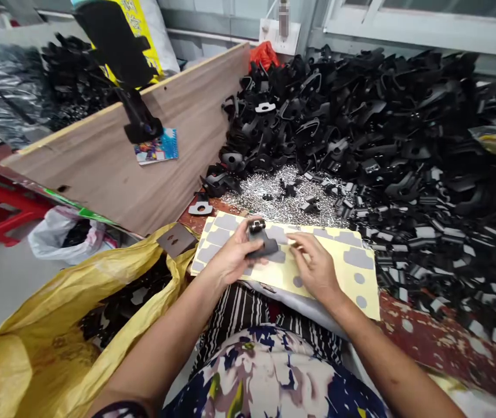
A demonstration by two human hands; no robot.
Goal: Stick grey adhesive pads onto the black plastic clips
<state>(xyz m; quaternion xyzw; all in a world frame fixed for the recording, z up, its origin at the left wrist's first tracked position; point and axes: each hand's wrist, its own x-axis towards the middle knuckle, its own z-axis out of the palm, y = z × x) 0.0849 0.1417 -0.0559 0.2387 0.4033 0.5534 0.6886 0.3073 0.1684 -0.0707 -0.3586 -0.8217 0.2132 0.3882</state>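
Note:
My left hand is closed around a black plastic clamp piece with a small metal fitting at its top. It holds the piece over a pale yellow backing sheet of grey stickers, some round and some wide. To its right, my right hand has thumb and forefinger drawn together just above the sheet. Whatever those fingertips hold, if anything, is too small to make out. The sheet lies at the table's near edge, over my lap.
Behind the sheet lie a heap of shiny metal pins, a large pile of black plastic parts and small black pieces. A wooden board stands at the left, with a black phone holder on it. A yellow sack holds black parts.

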